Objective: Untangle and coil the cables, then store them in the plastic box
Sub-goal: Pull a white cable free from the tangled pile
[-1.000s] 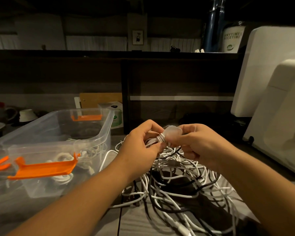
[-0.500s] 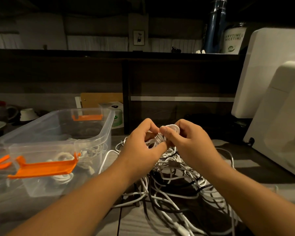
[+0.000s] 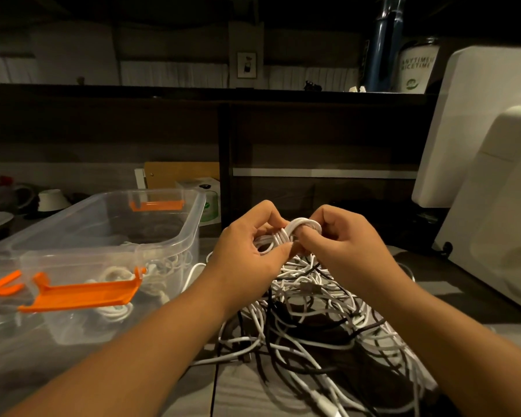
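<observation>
Two hands, left hand (image 3: 247, 251) and right hand (image 3: 340, 245), grip one white coil (image 3: 286, 236).

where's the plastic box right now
In the head view the clear plastic box sits at the left, just left of the left hand and the tangled cable pile, with coiled white cables inside.

We see a small white coil (image 3: 287, 236) of cable raised above the bench (image 3: 238, 392), pinched between the left hand (image 3: 250, 251) and the right hand (image 3: 343, 245). Under it a loose tangle (image 3: 313, 311) of white and black cables sprawls from the centre to the near right. On the left stands the clear plastic box (image 3: 190, 236), open-topped with orange latches (image 3: 85, 294). Some wound white cables (image 3: 115, 275) lie inside.
</observation>
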A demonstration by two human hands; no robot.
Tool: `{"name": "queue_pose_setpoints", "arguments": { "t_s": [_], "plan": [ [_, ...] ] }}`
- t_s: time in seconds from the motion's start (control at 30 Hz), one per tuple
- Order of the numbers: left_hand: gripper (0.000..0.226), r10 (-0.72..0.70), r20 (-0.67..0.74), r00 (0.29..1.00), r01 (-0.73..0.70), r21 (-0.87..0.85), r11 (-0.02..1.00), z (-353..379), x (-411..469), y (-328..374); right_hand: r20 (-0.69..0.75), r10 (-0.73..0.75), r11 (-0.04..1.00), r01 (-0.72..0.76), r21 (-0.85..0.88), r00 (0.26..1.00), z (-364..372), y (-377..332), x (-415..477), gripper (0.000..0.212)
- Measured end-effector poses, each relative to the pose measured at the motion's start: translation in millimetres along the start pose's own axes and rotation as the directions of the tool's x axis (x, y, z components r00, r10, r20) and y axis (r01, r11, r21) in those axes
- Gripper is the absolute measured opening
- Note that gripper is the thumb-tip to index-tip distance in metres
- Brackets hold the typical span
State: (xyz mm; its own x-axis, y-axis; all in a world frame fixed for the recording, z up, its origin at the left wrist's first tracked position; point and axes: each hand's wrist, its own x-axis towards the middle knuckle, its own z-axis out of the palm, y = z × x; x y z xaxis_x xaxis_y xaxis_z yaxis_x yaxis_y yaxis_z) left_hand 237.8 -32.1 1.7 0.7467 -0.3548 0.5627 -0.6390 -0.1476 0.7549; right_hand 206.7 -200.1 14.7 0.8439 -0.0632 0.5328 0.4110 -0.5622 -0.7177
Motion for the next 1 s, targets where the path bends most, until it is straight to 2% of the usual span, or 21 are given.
{"name": "queue_pose_setpoints", "arguments": {
  "t_s": [0.2,0.33,0.43,0.57,0.67,0.73,0.87,1.0],
  "plan": [
    [0.022,0.014,0.037,0.999,-0.015,0.022,1.0,-1.1,-0.2,-4.6,0.0,0.042,0.999,-0.042,-0.032,0.999,-1.6,-5.0,-0.5,0.024],
    [0.026,-0.031,0.02,0.999,0.032,-0.012,0.999,2.4,-0.6,-8.4,0.012,0.085,0.996,-0.085,0.023,0.996,0.4,-3.8,1.0,0.02],
    [0.032,-0.062,0.001,0.998,0.062,-0.024,0.998,5.7,0.1,-11.8,0.025,0.111,0.994,-0.111,0.003,0.993,0.5,-0.7,3.5,0.016],
    [0.034,-0.069,-0.023,0.997,0.067,-0.066,0.996,8.5,0.1,-11.9,0.029,0.157,0.987,-0.155,-0.046,0.987,0.3,0.2,3.2,0.026],
    [0.037,-0.068,-0.034,0.997,0.065,-0.097,0.993,8.9,0.0,-8.3,-0.007,0.136,0.986,-0.136,-0.091,0.991,-2.2,-1.1,2.6,0.028],
    [0.035,-0.059,-0.019,0.998,0.058,-0.066,0.996,5.5,0.2,-7.1,-0.015,0.109,0.987,-0.11,-0.116,0.994,-2.4,-0.5,1.6,0.025],
    [0.032,-0.049,0.032,0.998,0.046,0.113,0.993,0.4,1.6,-6.4,-0.02,0.029,0.988,-0.032,-0.15,0.999,0.1,6.1,0.2,0.02],
    [0.028,-0.05,0.001,0.999,0.049,0.163,0.985,0.1,2.4,-8.3,0.018,0.007,0.994,-0.005,-0.108,1.0,1.8,8.1,-0.1,0.007]
  ]
}}
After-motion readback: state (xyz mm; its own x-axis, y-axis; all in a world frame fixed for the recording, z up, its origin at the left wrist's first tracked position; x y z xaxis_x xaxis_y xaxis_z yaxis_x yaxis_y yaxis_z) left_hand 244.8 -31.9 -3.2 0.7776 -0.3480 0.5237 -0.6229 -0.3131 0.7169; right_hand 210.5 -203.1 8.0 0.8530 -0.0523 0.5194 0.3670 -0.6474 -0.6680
